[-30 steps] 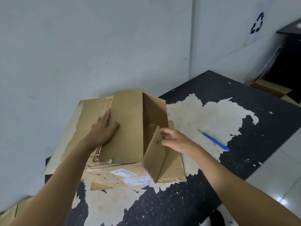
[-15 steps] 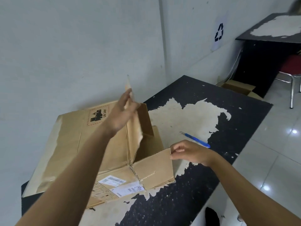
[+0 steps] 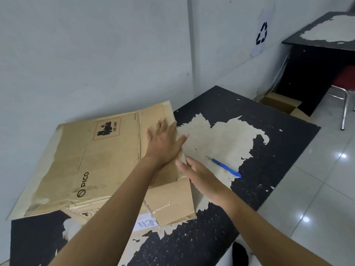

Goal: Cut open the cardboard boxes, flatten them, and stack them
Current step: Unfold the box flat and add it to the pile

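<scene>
Flattened PICO cardboard box (image 3: 99, 162), lying printed side up on the left part of a worn black table (image 3: 259, 116), its far edge close to the wall. Its long axis runs from the near left to the far right. A fold crease crosses it, and the panel to the right of that crease sits slightly raised over another flat cardboard layer (image 3: 172, 204) beneath.

The left hand (image 3: 163, 141) lies palm down on that right panel, fingers straight and spread, pressing and gripping nothing. The right hand (image 3: 199, 175) is just beside it, nearer the viewer, also flat with straight fingers. Its fingertips meet the panel's free right edge and it holds nothing.

The panel's loose edge lies between the two hands, so the left hand is placed to press down while the right hand, the nearer one, can likely smooth or tuck the edge.

A blue-handled cutter (image 3: 223, 167) rests on the table to the right of the right hand, untouched. Beyond the table an open cardboard box (image 3: 278, 103) stands on the floor, probably waiting its turn.
</scene>
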